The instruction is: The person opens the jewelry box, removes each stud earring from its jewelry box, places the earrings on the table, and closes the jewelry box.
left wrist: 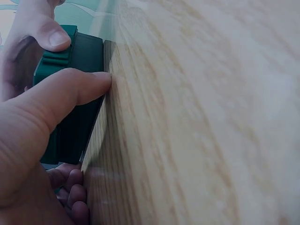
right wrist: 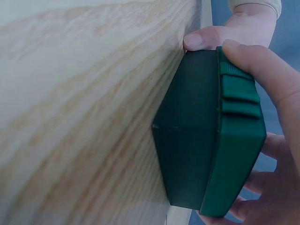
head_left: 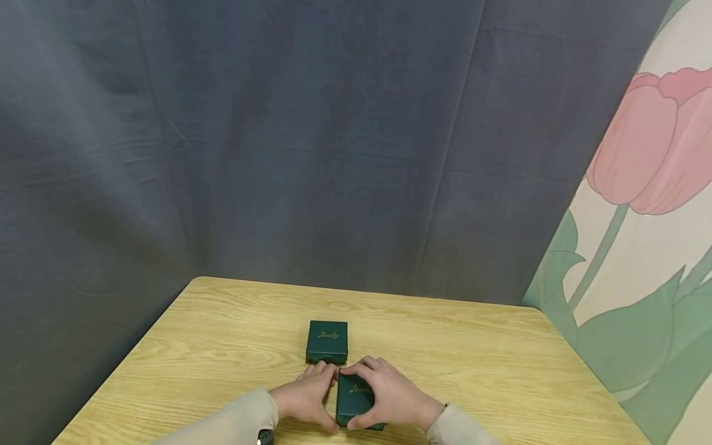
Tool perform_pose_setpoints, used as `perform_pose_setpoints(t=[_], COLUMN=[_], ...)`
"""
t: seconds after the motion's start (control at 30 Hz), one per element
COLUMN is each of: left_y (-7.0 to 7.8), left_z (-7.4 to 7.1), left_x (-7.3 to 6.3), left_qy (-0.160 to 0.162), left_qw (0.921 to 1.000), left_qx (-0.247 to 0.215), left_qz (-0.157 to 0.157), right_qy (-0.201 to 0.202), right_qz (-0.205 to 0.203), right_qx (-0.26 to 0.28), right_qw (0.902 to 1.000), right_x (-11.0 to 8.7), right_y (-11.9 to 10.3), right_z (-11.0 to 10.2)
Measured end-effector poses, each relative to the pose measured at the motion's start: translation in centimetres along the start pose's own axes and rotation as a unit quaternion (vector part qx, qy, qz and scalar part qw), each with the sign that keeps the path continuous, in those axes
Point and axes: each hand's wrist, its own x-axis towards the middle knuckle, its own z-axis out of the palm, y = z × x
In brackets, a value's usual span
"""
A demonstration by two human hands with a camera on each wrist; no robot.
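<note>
A dark green jewelry box (head_left: 350, 405) with gold lettering on its lid lies closed on the table near me. My right hand (head_left: 395, 392) spans its lid, thumb at the front edge and fingers at the back. From the left, my left hand (head_left: 306, 392) holds the lower part of the same box. In the left wrist view its thumb (left wrist: 75, 86) lies low against the box's side (left wrist: 77, 131), close to the tabletop. The right wrist view shows the box (right wrist: 187, 103) with a ribbed front tab, under the right thumb. Just behind sits a second, matching green box (head_left: 328, 340), also closed.
Both boxes stand on a light wood-grain table (head_left: 233, 346) with rounded far corners. A dark blue-grey curtain (head_left: 311, 154) hangs behind and to the left. On the right is a wall with a large painted tulip (head_left: 639, 145).
</note>
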Motion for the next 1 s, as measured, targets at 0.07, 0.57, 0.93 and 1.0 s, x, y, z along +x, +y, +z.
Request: perform_pose_setpoints(t=[0.07,0.57,0.93,1.0], left_y=[-0.02,-0.06,-0.18,-0.22], left_z=[-0.02,-0.02,0.04,0.06], left_x=[0.0,-0.11,-0.03,-0.01], left_qy=[0.0,-0.002,-0.002,-0.001], left_qw=[1.0,1.0,1.0,0.9999], left_qx=[-0.001,0.0,0.006,0.007], left_qz=[0.0,0.005,0.007,0.009], right_qy=[0.0,-0.003,-0.013,-0.012], right_qz=[0.0,0.002,0.0,-0.003], right_qx=[0.0,0.004,0.03,0.032], right_qw=[1.0,1.0,0.9995,0.9994], right_x=[0.01,0.02,-0.07,-0.1], right_y=[-0.01,0.07,0.29,0.32], right_z=[0.01,0.1,0.44,0.57])
